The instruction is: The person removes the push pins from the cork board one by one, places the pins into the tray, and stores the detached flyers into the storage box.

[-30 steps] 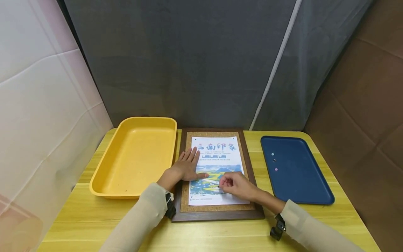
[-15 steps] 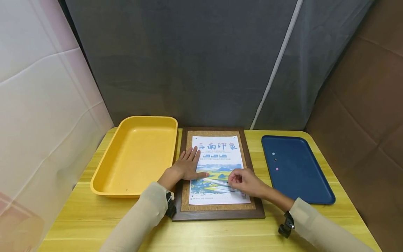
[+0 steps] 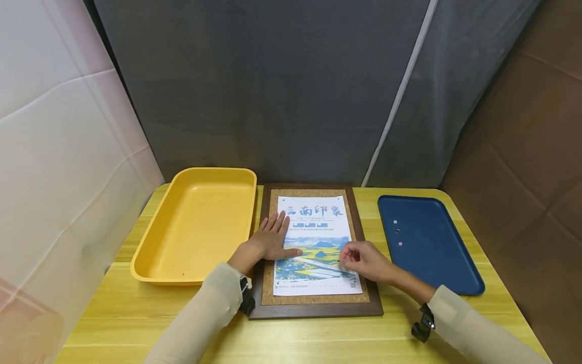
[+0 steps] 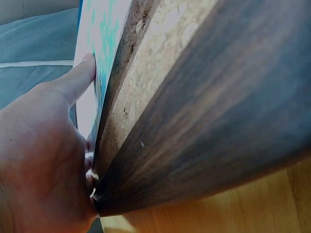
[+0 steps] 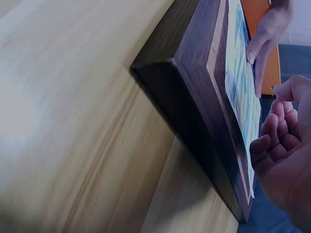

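Note:
A printed poster (image 3: 313, 222) lies on a brown-framed cork board (image 3: 314, 311). My left hand (image 3: 270, 241) rests spread on the poster's left side, fingers straight and thumb pointing right across the picture. Above the lower right part of the poster, my right hand (image 3: 364, 260) pinches a small thumbtack (image 5: 274, 90) between thumb and index finger. The tack's thin metal point shows in the right wrist view, while its head is hidden by the fingertips. In the left wrist view, the left thumb (image 4: 80, 77) presses near the poster's edge.
To the left stands a deep yellow tray (image 3: 154, 279). A flat blue tray (image 3: 436, 253) is at the right, with several small round pieces, among them a pink one (image 3: 400, 244). Small dark dots mark some poster corners. A grey curtain (image 3: 254, 91) hangs behind the wooden table (image 3: 309, 344).
My right hand has shifted rightward across the poster's lower part, toward its right edge, still pinching the tack. The left hand has stayed in place.

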Available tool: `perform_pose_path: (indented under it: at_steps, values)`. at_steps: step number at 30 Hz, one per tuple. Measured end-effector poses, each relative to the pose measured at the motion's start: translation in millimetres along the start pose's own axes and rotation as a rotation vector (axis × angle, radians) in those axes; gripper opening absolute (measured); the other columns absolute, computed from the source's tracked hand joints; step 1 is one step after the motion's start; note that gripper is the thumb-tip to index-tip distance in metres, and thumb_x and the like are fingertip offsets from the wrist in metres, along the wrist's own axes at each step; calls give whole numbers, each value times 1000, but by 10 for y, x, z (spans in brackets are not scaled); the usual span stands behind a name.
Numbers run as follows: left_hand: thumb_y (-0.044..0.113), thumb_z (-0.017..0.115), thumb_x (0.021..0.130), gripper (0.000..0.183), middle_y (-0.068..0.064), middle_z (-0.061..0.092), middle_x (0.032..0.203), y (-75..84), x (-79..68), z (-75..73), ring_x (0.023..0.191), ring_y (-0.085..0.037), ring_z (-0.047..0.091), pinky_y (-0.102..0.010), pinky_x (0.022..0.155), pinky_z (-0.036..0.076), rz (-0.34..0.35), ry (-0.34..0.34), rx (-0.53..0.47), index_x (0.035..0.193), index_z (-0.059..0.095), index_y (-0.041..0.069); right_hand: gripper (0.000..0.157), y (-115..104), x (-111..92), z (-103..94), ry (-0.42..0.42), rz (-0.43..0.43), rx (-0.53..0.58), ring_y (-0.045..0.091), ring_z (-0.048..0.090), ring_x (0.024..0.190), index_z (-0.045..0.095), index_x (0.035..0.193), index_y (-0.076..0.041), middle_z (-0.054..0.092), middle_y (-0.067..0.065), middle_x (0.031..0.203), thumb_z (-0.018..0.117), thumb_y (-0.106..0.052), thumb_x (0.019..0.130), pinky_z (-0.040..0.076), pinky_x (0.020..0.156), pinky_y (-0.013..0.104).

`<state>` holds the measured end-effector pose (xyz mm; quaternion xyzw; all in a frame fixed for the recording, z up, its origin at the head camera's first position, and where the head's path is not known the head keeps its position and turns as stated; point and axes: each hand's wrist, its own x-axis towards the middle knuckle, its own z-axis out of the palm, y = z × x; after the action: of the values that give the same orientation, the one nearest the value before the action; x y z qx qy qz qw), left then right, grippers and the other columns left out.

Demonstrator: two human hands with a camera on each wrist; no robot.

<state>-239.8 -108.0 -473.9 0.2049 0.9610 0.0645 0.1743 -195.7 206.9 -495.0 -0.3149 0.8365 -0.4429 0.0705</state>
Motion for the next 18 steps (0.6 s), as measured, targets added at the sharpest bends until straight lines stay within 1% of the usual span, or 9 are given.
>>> perform_pose_path:
  at_steps: [4,10,18]
  values:
    - [74,52,96,112,-15,-5,178,-1,5,1,164,-36,-5,-54,131,0,-3,-1,5,170,5,5,10,29,-31,-74,2,9,-7,5,50,70,73,92,-8,64,-3,81,73,2,93,43,62,19]
    - [74,52,97,111,-16,-4,178,-9,8,-2,164,-36,-4,-55,132,2,4,3,6,170,5,4,11,76,-72,-162,-14,24,-2,5,51,70,73,93,-7,67,-1,83,70,4,94,43,62,19]
    - [74,51,97,111,-15,-5,178,-11,9,14,164,-36,-5,-55,132,1,10,-1,10,170,4,5,10,156,-153,-267,-7,36,-42,5,52,69,74,91,-10,63,-5,80,73,-2,96,45,61,22]
